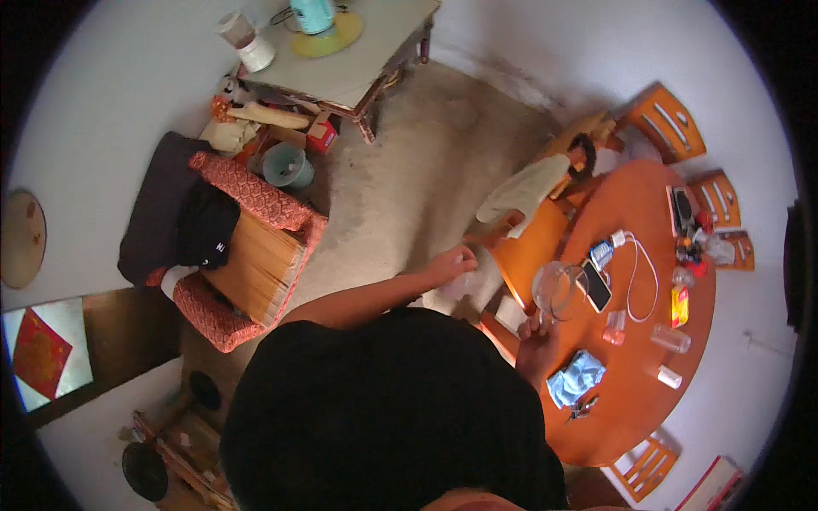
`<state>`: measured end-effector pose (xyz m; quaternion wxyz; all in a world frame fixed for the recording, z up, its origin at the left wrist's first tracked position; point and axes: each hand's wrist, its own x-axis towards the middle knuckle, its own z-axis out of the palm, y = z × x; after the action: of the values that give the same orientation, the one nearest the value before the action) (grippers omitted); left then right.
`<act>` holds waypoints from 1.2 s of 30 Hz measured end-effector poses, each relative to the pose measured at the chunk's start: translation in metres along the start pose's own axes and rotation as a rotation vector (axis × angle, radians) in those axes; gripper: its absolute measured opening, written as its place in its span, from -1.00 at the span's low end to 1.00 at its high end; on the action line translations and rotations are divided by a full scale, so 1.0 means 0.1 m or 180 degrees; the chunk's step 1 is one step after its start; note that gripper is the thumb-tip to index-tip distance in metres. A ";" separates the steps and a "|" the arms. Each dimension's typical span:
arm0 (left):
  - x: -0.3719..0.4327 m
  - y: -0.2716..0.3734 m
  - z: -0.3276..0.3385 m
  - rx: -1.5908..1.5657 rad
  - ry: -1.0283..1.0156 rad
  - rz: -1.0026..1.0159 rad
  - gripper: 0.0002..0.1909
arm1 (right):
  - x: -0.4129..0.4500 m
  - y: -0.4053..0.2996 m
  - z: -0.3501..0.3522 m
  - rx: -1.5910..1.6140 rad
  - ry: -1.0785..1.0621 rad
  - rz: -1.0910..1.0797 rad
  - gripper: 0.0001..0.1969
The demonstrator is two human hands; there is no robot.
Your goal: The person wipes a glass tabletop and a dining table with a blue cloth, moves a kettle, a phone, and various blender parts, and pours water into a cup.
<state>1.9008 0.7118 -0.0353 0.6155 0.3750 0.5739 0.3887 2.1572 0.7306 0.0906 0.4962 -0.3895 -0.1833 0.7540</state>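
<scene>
My left hand [452,265] is raised over the floor left of the table, its fingers curled on a small see-through object [459,286], too blurred to name. At the table's near edge, my right hand [538,342] grips a clear round vessel [555,290], perhaps a jug or cup, by its lower end. Behind that vessel lie a smartphone [595,285] and a blue-and-white packet [601,255] on the round wooden table [629,409]. A crumpled light-blue cloth [576,378] rests to the right of my right hand, with keys [583,407] beside it.
A white charger with cable [652,281], a small clear container [614,327], a clear cylinder [671,338] and a yellow-red packet [680,306] are on the table. A wooden chair [537,246] with clothing stands at its left edge. Farther left are an armchair [255,268] and a bucket [287,166].
</scene>
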 end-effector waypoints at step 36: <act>-0.60 0.74 -1.46 -0.0819 0.1141 0.0402 -0.77 | 1.43 0.94 1.49 -0.1857 -0.1533 0.0551 -0.72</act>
<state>1.7495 0.6899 0.0477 0.5209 0.2536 0.5951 0.5569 1.9562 0.8325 0.0642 0.2418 -0.3400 -0.4677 0.7792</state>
